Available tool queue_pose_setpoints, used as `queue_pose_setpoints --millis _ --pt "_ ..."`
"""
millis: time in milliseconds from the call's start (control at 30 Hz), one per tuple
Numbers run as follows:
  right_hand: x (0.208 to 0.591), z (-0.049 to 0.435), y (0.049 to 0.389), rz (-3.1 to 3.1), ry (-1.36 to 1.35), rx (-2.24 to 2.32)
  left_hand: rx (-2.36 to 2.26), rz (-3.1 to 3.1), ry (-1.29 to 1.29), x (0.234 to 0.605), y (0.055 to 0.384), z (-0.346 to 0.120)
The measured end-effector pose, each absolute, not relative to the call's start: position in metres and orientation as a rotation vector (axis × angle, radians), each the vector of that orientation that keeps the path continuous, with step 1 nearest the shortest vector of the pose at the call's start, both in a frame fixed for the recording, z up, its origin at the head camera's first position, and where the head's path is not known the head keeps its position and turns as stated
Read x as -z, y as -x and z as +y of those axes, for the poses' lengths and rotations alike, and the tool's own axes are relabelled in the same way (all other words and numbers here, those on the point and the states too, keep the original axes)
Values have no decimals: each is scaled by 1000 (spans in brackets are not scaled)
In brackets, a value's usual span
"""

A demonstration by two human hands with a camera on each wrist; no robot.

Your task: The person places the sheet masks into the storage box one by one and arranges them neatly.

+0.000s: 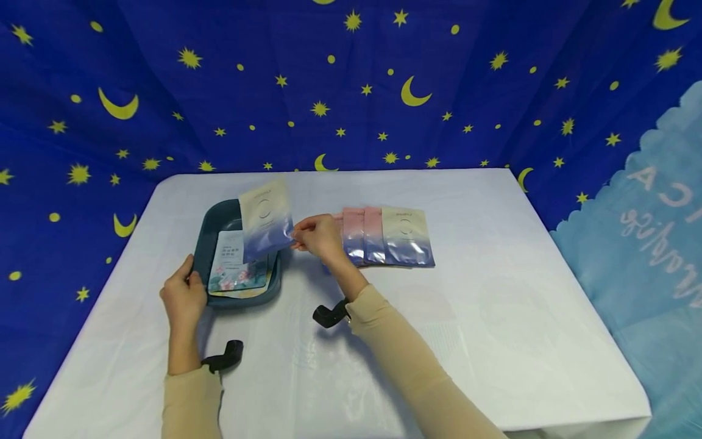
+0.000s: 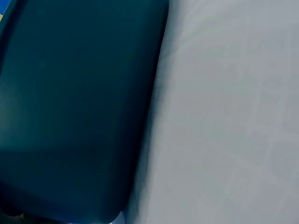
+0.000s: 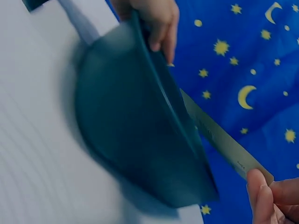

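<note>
A dark teal plastic basin (image 1: 200, 259) stands on the left of the table, its near-left rim gripped by my left hand (image 1: 185, 292). My right hand (image 1: 318, 235) pinches a cream-to-purple face mask packet (image 1: 265, 216) by its right edge, tilted over the basin's right side. Inside the basin lies a pale blue packet with pink flowers (image 1: 233, 268), on top of a yellowish one (image 1: 258, 291). In the right wrist view, the pinched packet (image 3: 224, 140) shows nearly edge-on, its far end hidden behind the basin wall (image 3: 135, 116). The left wrist view shows mostly the basin's outer side (image 2: 79, 102).
Right of the basin, a row of overlapping packets lies on the white tabletop (image 1: 493, 341): a cream-and-purple one (image 1: 406, 235) at the right end and pink-and-purple ones (image 1: 353, 238) beside it. Black wrist-camera mounts (image 1: 331, 314) stick out from both wrists. A blue star-patterned cloth (image 1: 351, 79) hangs behind.
</note>
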State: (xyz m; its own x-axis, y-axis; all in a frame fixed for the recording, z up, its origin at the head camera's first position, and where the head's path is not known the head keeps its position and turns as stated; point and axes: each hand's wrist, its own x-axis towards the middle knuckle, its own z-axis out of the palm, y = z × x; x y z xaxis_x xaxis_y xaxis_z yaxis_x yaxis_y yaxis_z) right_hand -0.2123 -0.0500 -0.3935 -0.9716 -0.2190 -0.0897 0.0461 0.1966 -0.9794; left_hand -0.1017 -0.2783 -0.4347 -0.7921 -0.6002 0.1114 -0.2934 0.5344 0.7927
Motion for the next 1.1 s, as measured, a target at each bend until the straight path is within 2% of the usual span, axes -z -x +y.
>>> queue_pose_setpoints --millis 400,667,1100 --pt "409 -84 195 2431 282 1694 1153 -2417 -730 436 104 -276" --pt "409 -90 186 2607 515 1466 1151 -2404 -708 437 105 -276" --pt "408 -69 193 2462 537 1724 1123 -2410 -708 437 101 -281"
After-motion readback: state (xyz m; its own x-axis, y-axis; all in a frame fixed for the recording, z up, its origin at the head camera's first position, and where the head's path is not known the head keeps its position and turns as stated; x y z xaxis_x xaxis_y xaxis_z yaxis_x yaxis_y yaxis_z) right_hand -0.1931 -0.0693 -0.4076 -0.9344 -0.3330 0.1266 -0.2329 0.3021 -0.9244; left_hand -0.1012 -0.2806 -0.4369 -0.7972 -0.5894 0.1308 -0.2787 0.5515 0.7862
